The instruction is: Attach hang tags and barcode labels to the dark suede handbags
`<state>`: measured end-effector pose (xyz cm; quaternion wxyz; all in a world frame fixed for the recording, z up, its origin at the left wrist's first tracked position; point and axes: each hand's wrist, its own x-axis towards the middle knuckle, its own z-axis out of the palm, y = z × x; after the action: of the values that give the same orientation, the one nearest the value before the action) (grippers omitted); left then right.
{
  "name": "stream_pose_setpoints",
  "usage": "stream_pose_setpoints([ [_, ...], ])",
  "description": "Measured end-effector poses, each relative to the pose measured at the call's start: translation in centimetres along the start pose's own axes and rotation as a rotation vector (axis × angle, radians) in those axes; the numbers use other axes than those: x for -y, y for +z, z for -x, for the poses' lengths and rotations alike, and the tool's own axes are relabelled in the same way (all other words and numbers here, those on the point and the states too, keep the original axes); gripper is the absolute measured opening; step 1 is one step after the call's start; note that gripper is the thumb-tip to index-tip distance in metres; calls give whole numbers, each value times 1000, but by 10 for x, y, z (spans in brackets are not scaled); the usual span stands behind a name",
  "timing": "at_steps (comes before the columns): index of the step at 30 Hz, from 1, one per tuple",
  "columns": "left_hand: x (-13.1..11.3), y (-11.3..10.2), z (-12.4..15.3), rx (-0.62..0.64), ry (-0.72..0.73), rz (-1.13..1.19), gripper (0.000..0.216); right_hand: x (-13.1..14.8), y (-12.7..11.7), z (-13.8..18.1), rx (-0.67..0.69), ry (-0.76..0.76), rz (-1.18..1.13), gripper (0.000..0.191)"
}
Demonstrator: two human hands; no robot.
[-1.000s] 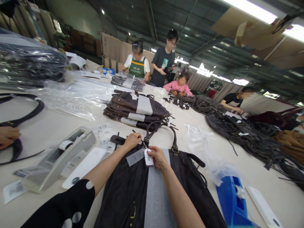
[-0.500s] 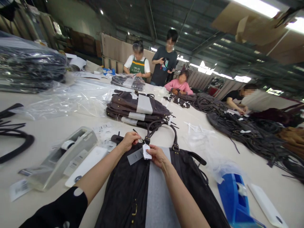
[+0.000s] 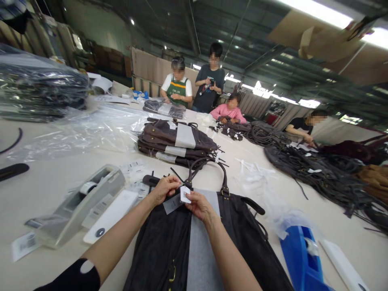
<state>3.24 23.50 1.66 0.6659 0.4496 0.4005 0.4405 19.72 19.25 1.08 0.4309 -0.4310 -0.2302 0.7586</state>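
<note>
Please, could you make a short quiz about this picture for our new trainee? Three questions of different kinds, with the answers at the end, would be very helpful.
1. Multiple choice: what do the fingers of the right hand hold?
(a) a pen
(b) a white tag
(c) a roll of tape

2. True or false: the blue tape dispenser is to the right of the dark bag that lies in front of the person.

3. Open question: what colour is the wide strip on the front of this bag?

Key: 1. (b); 2. True; 3. Grey.
</note>
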Motion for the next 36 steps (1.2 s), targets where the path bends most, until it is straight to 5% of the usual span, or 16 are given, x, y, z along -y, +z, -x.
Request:
stream_pose_setpoints([
  [9, 11, -6, 32, 81, 3, -192, 30, -2, 15, -1, 10, 7, 88, 31],
  [13, 13, -9, 34, 39, 18, -224, 30, -5, 13, -4, -66, -2, 61, 24],
  [20, 2, -4, 27, -13, -9, -149, 34, -1, 11, 0, 8, 1, 13, 26],
  [36, 6, -8, 42, 168, -97, -62, 34, -18, 23, -26, -270, -165, -22, 24],
])
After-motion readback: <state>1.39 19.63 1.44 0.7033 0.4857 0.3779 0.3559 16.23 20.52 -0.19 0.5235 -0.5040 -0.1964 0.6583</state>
